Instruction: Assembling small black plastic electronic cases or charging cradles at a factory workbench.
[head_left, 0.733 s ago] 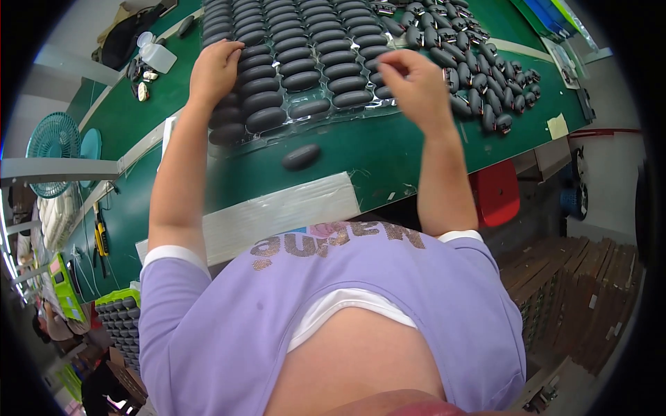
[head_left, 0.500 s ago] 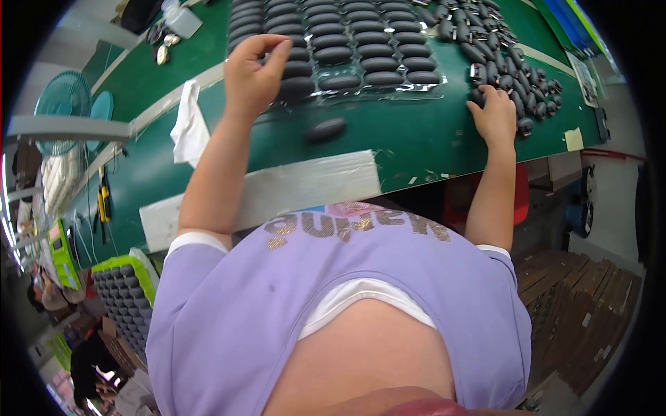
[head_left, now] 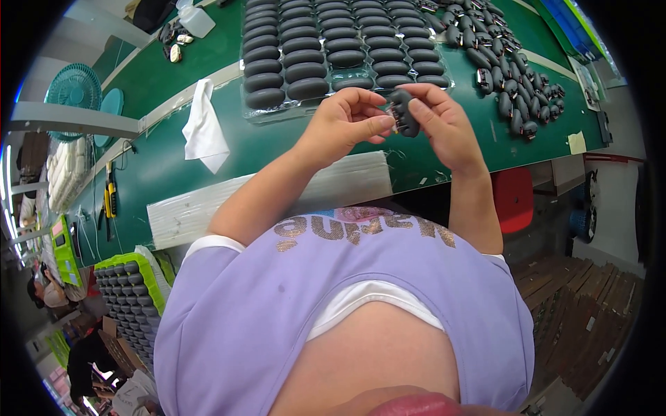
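Observation:
My right hand (head_left: 444,125) grips a dark grey oval piece (head_left: 403,114) between thumb and fingers, above the near part of the green table. Small metallic fittings show along the piece's left side. My left hand (head_left: 347,123) is curled at that side, its thumb and fingertips meeting the fittings; exactly what they pinch is too small to make out. Beyond the hands lies a clear plastic tray (head_left: 267,113) with rows of smooth dark grey ovals (head_left: 308,88). A heap of similar ovals with metal fittings (head_left: 524,90) lies to the right.
A white cloth (head_left: 205,128) and a long whitish strip (head_left: 277,197) lie on the green table (head_left: 125,187). Yellow-handled pliers (head_left: 109,194) are at the left, a white bottle (head_left: 196,21) at the far left. A red stool (head_left: 513,201) stands below the table's right edge.
My right hand has come from the heap to the middle with an oval piece. My left hand has moved down and right to meet it. The loose oval near the tray is no longer visible.

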Tool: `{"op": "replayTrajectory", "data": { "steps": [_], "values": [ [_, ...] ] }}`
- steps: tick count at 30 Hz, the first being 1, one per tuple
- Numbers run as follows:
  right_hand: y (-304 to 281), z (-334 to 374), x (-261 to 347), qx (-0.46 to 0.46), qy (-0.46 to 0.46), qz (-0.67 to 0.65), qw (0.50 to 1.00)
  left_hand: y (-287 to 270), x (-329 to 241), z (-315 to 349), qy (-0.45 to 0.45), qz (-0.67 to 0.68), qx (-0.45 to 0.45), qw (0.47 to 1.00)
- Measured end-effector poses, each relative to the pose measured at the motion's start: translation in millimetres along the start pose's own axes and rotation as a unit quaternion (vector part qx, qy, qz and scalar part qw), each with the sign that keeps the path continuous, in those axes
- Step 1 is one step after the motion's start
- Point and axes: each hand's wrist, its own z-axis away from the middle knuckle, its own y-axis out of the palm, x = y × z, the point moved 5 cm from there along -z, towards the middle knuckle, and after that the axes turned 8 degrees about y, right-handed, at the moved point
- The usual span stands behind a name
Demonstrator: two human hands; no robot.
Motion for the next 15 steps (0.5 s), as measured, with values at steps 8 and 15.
{"op": "replayTrajectory", "data": {
  "steps": [8,15],
  "values": [
    [30,-1,7,0.001,-0.102,0.122,0.987,-22,0,5,0.050,0.076,-0.017,0.996],
    [29,-2,13,-0.005,-0.068,0.010,0.998,-27,8,5,0.056,0.150,0.015,0.987]
  ]
}}
